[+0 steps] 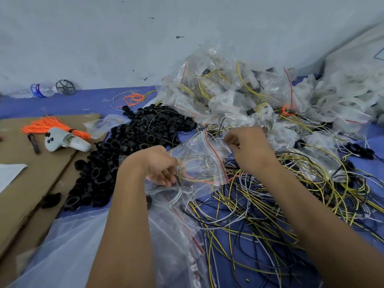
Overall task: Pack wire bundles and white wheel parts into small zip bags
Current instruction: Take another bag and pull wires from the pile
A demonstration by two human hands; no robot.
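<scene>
We see a blue counter [62, 104] running to a grey wall; its near and right edges are cut off by the frame. At the far right a heap of filled bags [228, 90] rises against the wall, their contents mostly blurred behind crinkled plastic. White parts [342, 100] spread to the right edge beside it, too hazy for us to tell their shape. A tangle of loose wires [280, 200], yellow, black and white, covers the near right. A pile of black rings [128, 146] sits mid-counter, with cardboard [25, 183] along the left edge. A large clear sheet [68, 242] lies at the near edge, partly under our left arm. At the centre, our left hand [160, 167] holds a zip bag [203, 163], fingers curled on its left side over a coiled wire bundle [193, 173] inside. Our right hand [247, 146] pinches the bag's top edge; its fingertips are hidden by the knuckles.
</scene>
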